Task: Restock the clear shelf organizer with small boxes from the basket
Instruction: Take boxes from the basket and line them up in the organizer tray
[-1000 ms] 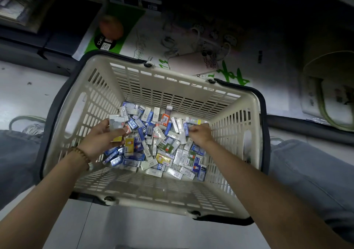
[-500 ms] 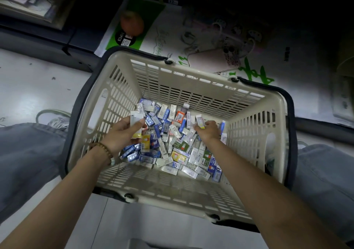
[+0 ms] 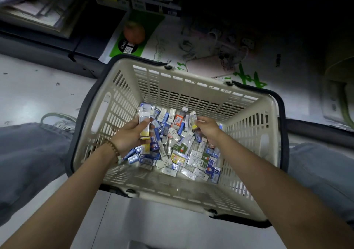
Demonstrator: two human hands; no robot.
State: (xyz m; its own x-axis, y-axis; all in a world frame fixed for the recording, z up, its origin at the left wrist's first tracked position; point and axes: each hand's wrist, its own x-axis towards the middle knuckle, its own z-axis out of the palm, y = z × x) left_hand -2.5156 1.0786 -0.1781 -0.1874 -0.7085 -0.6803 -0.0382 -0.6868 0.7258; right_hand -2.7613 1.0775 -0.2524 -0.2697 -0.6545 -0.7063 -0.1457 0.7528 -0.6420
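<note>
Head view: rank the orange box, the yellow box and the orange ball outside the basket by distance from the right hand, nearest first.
1. Orange box, in the pile just left of the right hand.
2. Yellow box, in the pile, nearer the person.
3. Orange ball, outside the basket, past its far left corner.

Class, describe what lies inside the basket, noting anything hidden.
A heap of small boxes on the basket floor; left hand and right hand each hold boxes. Lower layers, and boxes under the hands, are covered.

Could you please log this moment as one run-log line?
stage: picking from basket | left hand: holds several white-and-yellow boxes | right hand: pinches one small box | shelf organizer: not in view
</note>
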